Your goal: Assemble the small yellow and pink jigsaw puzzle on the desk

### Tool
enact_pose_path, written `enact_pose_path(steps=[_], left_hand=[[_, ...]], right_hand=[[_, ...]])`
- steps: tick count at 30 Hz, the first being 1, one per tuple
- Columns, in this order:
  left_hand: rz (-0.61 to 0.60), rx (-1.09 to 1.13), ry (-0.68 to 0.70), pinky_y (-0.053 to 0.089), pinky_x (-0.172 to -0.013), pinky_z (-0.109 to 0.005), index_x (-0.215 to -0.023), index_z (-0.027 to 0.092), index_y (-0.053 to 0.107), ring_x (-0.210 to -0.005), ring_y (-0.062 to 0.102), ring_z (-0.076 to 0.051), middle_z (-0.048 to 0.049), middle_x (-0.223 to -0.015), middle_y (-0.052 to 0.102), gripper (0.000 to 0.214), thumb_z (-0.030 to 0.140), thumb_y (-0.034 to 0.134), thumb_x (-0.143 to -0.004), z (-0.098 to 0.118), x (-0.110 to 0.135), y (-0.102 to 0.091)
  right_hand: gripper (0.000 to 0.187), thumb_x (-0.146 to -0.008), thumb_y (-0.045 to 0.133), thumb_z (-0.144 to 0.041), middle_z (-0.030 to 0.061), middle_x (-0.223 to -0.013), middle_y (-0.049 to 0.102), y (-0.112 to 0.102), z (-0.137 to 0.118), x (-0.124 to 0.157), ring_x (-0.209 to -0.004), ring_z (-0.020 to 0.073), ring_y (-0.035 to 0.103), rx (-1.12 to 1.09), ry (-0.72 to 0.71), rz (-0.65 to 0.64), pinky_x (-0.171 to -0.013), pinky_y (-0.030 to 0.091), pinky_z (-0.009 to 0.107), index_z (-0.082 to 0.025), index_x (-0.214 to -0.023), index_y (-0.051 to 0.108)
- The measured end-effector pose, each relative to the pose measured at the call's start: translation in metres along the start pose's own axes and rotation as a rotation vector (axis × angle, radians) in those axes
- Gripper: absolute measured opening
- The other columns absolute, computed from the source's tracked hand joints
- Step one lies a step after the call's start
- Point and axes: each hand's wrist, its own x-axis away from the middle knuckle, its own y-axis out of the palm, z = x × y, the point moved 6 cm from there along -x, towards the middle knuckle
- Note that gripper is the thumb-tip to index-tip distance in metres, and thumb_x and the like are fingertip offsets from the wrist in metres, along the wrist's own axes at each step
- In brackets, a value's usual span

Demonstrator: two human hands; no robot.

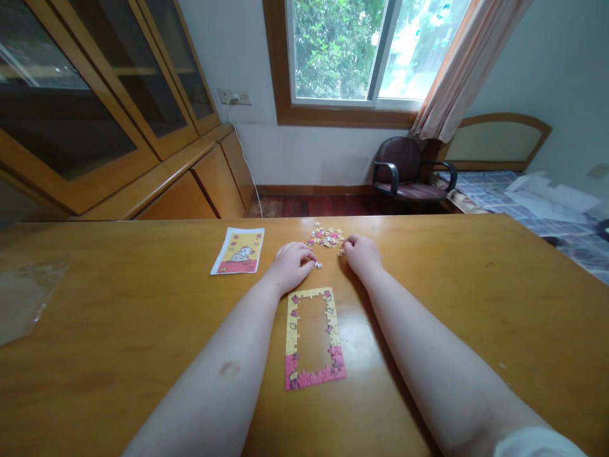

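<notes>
A jigsaw border frame (pixel 312 338), yellow above and pink below with an empty middle, lies on the wooden table (pixel 118 317) between my forearms. Beyond it sits a small pile of loose puzzle pieces (pixel 326 237). My left hand (pixel 291 264) rests palm down with its fingers curled, fingertips pinching a small piece (pixel 318 264). Just right of it, my right hand (pixel 362 252) is curled at the edge of the pile, fingertips on a piece (pixel 340 252). A reference picture card (pixel 238 251) showing a white cartoon animal lies to the left of my left hand.
A clear plastic bag (pixel 23 295) lies at the table's left edge. Wooden cabinets with glass doors (pixel 109 108) stand at the left. Behind the table are a dark armchair (pixel 404 171), a window with a curtain (pixel 457 76), and a bed (pixel 533 197) with papers.
</notes>
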Motion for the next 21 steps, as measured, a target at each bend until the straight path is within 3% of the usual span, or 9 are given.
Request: enact_pose_path(steps=[4, 6, 11, 17, 21], left_hand=[[0.047, 0.026, -0.031, 0.040, -0.103, -0.041, -0.088, 0.023, 0.071, -0.109, 0.056, -0.023, -0.0039, -0.105, 0.068, 0.018, 0.025, 0.053, -0.082, -0.004, 0.000, -0.002], [0.064, 0.035, -0.039, 0.039, -0.103, -0.041, -0.090, 0.023, 0.070, -0.109, 0.056, -0.023, -0.0039, -0.107, 0.068, 0.019, 0.025, 0.053, -0.082, -0.006, 0.000, -0.003], [0.073, 0.038, -0.052, 0.039, -0.104, -0.042, -0.090, 0.024, 0.070, -0.111, 0.055, -0.023, -0.0037, -0.109, 0.068, 0.019, 0.025, 0.053, -0.082, -0.008, 0.000, -0.002], [0.082, 0.037, -0.062, 0.039, -0.104, -0.041, -0.090, 0.024, 0.070, -0.111, 0.055, -0.023, -0.0033, -0.110, 0.068, 0.021, 0.026, 0.051, -0.083, -0.009, 0.000, -0.003], [0.086, 0.040, -0.069, 0.040, -0.103, -0.041, -0.089, 0.024, 0.070, -0.110, 0.056, -0.022, -0.0027, -0.108, 0.069, 0.020, 0.026, 0.051, -0.083, -0.010, 0.000, -0.002]], right_hand=[[0.040, -0.083, 0.048, -0.020, 0.0058, -0.124, 0.065, 0.004, -0.012, 0.000, -0.115, 0.0246, 0.054, -0.001, -0.223, 0.063, -0.101, 0.038, 0.037, -0.022, -0.120, 0.065], [0.045, -0.084, 0.050, -0.020, 0.0035, -0.128, 0.064, 0.009, -0.017, 0.002, -0.119, 0.0258, 0.051, 0.010, -0.287, 0.033, -0.104, 0.035, 0.041, -0.024, -0.127, 0.061], [0.041, -0.080, 0.048, -0.014, 0.0028, -0.107, 0.072, 0.006, -0.012, 0.000, -0.106, 0.0242, 0.057, -0.046, -0.202, 0.036, -0.099, 0.039, 0.039, -0.024, -0.114, 0.069], [0.044, -0.078, 0.047, -0.010, 0.0033, -0.109, 0.071, 0.005, -0.014, 0.000, -0.107, 0.0231, 0.056, -0.111, -0.240, 0.018, -0.099, 0.039, 0.037, -0.022, -0.113, 0.068], [0.036, -0.080, 0.042, -0.011, 0.0037, -0.093, 0.073, 0.001, -0.007, 0.000, -0.096, 0.0225, 0.059, -0.114, -0.124, 0.028, -0.091, 0.041, 0.035, -0.021, -0.100, 0.071]])
